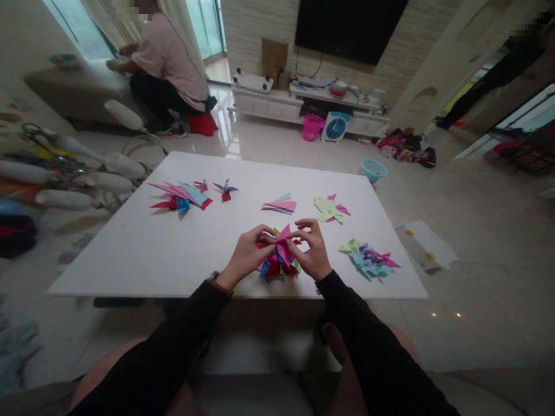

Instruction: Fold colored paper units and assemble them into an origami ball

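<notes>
Between the fingertips of both hands is a pink origami crane (284,245), its pointed tips spread out. My left hand (252,249) pinches it from the left side. From the right, my right hand (311,247) grips it with thumb and index finger, the other fingers raised and curved. Directly beneath lies a heap of multicoloured origami cranes (272,270), partly hidden by the pink one and by my hands. I cannot tell whether the pink crane touches the heap.
On the white table (130,248) lie pale green and pink folded papers (332,209), a fanned stack of paper (281,204), blue-green cranes (370,261), a purple-red crane (226,189) and a left-hand pile (182,195). A person (169,63) sits at the back left.
</notes>
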Tool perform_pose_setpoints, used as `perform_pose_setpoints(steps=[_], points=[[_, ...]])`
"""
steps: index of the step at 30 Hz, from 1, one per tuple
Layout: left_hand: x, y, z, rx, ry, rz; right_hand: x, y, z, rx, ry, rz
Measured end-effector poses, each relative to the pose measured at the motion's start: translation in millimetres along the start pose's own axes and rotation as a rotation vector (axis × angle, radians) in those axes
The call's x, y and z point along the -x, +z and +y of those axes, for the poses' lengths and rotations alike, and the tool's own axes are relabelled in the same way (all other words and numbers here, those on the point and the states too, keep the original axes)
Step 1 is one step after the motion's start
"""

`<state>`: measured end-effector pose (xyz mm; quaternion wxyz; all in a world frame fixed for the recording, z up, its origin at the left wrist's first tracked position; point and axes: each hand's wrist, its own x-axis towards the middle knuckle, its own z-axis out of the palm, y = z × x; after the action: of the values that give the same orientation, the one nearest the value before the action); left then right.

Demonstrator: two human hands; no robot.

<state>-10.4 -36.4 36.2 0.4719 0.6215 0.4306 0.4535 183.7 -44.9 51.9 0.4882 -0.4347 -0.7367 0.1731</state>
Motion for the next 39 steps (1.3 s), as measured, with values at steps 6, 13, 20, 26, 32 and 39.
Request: perform_pose_setpoints(steps=[6,13,20,26,32,39], points=[[-0.1,-0.2,1.0,0.001,-0.013,0.004,-0.3,-4.7,0.0,0.010,0.035,0.007],[0.9,0.3,4.8,-0.001,-0.032,0.005,2.2,-5.3,2.7,0.051,-0.015,0.013],[-0.7,-0.5,-0.1,-0.025,-0.014,-0.021,2.2,-2.7,3.6,0.076,-0.030,-0.016],[-1.9,1.1,-3.9,-0.032,0.000,-0.046,3.1,-4.0,6.6,0.082,-0.033,0.023],[-5.4,0.0,-3.3,-0.108,0.012,-0.034,3.3,-39.5,21.7,0.200,-0.041,0.087],[-6.4,-2.1,5.8,-0.169,0.029,0.002,3.5,-142.7,63.6,0.464,0.040,0.219]])
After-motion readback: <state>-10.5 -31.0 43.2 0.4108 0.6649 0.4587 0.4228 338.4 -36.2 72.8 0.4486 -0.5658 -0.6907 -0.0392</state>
